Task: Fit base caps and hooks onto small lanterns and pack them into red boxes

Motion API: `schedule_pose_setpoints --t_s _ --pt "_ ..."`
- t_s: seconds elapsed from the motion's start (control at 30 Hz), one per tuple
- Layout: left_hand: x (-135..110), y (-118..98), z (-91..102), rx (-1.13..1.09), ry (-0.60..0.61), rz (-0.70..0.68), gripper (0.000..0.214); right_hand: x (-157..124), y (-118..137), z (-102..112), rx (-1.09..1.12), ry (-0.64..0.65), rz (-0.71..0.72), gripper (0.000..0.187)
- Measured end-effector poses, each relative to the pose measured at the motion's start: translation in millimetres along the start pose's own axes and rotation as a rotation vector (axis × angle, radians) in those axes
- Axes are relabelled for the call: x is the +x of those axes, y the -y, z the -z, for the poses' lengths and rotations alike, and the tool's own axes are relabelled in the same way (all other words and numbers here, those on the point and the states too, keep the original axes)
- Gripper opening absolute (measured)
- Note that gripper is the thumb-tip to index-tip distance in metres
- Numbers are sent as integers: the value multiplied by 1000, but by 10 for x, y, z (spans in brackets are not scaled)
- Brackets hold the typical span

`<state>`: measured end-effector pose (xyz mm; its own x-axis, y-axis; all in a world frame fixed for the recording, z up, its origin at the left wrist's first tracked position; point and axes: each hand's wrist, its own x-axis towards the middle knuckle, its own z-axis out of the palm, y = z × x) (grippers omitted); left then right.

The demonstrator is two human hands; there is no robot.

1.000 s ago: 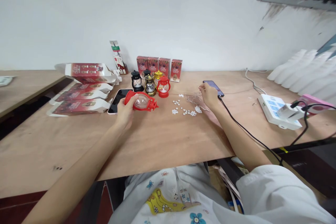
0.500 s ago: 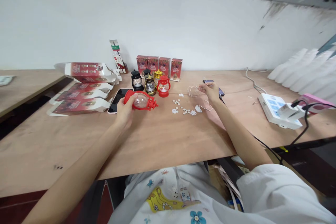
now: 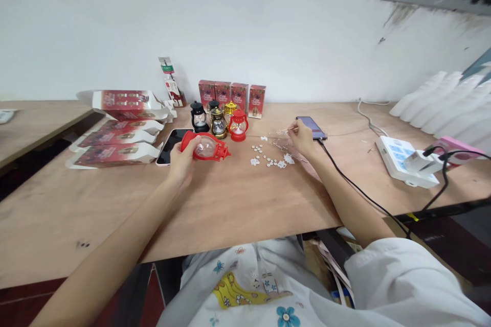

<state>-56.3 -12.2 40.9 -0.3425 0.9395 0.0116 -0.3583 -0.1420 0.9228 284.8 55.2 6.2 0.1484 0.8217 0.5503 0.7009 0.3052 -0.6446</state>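
My left hand (image 3: 183,161) is closed around the base of a red toy lantern (image 3: 207,147), which lies tilted on its side with its top pointing right. My right hand (image 3: 302,138) pinches a thin metal wire piece (image 3: 286,132), somewhat blurred. More bent wires (image 3: 293,152) sit below and left of those fingers. Small round white pieces (image 3: 271,162) and flat white pieces (image 3: 288,158) are scattered on the table between the hands. Behind the held lantern stand a red lantern (image 3: 238,126), a bronze one (image 3: 218,125), a gold one (image 3: 230,108) and black ones (image 3: 199,118).
Red printed boxes (image 3: 239,97) stand along the wall. Opened boxes (image 3: 115,156) lie at left beside a phone (image 3: 172,145). Another phone (image 3: 313,129), with a black cable, is behind my right hand. A power strip (image 3: 404,161) sits at right.
My right hand has moved slightly left and lower, drawing the wire with it, so more of the phone behind shows. My left hand and the red lantern stay nearly still.
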Motion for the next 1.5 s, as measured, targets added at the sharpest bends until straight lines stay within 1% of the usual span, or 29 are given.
schedule_pose_setpoints --t_s 0.1,0.17,0.3,0.37,0.43,0.63,0.8,0.9,1.03,1.1,1.23,1.3,1.5 --pt "5 6 3 5 3 6 41 -4 -15 -19 35 18 28 6" --pt "11 11 6 4 -4 0 40 3 -12 -28 48 -41 53 6" --pt "29 18 12 -8 -19 -22 41 21 32 -6 23 -214 75 7" --pt "39 23 16 -13 -18 -35 42 21 55 9 25 -247 70 7" --pt "46 28 21 -19 -22 -46 42 12 66 11 36 -229 65 7" --pt "43 34 25 -19 -23 -36 41 -20 10 -51 46 -45 47 10" --pt "35 24 19 -18 -36 -22 42 -39 -53 -85 33 11 32 8" --pt "35 24 19 -11 -36 -18 43 -47 -66 -89 45 1 -21 9" --pt "32 23 19 -19 -26 -30 44 -29 -57 -98 129 -51 -128 11" --pt "27 19 16 -15 -24 -26 43 -6 -43 -103 227 -88 -159 16" --pt "20 7 4 -9 -39 -23 43 41 -9 -109 525 -170 -194 26" --pt "18 3 0 -7 -34 -25 43 56 0 -110 605 -197 -208 29" --pt "17 -1 11 1 -7 -26 45 67 -33 -109 605 -206 -238 30"
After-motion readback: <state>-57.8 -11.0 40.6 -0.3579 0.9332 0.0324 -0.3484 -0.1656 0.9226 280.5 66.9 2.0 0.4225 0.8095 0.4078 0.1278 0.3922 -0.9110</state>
